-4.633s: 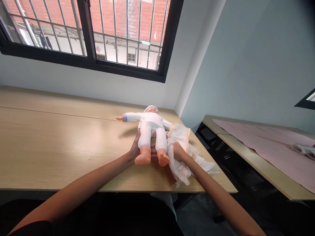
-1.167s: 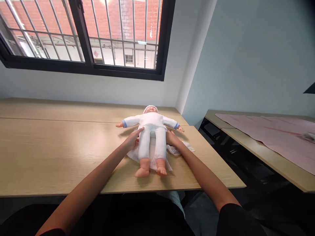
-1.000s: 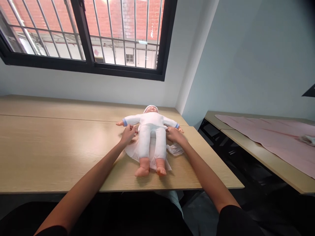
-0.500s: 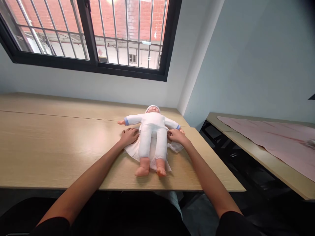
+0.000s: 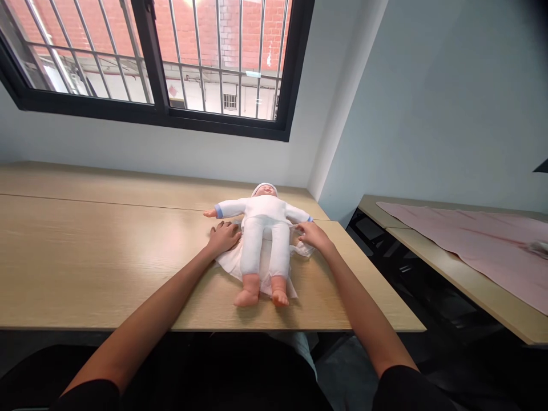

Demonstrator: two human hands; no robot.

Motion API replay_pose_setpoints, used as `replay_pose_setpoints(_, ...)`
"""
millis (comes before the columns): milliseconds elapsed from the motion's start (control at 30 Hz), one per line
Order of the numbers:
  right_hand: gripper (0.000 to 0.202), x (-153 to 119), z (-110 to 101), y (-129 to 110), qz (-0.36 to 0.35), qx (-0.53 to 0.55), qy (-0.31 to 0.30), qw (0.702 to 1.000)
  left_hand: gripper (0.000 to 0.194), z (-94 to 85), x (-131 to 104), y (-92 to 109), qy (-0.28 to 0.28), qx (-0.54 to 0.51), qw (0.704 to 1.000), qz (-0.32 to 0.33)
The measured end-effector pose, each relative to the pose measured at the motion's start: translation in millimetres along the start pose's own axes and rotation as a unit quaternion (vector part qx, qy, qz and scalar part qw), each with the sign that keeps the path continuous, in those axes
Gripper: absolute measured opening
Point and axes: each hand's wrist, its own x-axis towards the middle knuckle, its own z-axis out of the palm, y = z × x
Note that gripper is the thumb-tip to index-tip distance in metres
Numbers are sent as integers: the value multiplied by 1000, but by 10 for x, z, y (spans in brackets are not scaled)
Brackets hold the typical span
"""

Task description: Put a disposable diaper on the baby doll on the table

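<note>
A baby doll in a white suit with blue cuffs and a white cap lies on its back, feet towards me. Beneath its hips and legs a thin white diaper is spread out, its sides sticking out left and right. My left hand rests on the diaper's left edge beside the doll's hip, fingers apart and lying flat. At the doll's other hip, my right hand pinches the diaper's right side between thumb and fingers. The part of the diaper under the doll's body is hidden.
The doll lies near the right end of a light wooden table. Across a gap to the right, a second table carries a pink cloth. A barred window is in the wall behind.
My right hand has moved slightly away from the doll's hip, drawing the diaper's side outward. My left hand and the doll stay about where they were.
</note>
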Motion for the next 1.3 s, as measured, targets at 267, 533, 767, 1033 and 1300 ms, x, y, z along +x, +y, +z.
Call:
replay_pose_setpoints(267,32,-14,-82,108,39,24,6,999,40,3,-1,20,-7,-3,1000,3)
replay_pose_setpoints(533,33,-56,-99,29,64,8,-17,998,40,37,6,-5,-2,-20,1000,12)
replay_pose_setpoints(767,20,-27,-133,67,34,28,14,999,40,25,3,2,-3,-13,1000,17)
replay_pose_setpoints(1033,35,30,-47,200,18,71,-61,995,39,27,5,-4,-5,-13,1000,19)
replay_pose_setpoints(1300,51,74,-4,284,7,45,-45,998,37,21,1,3,-6,-15,1000,21)
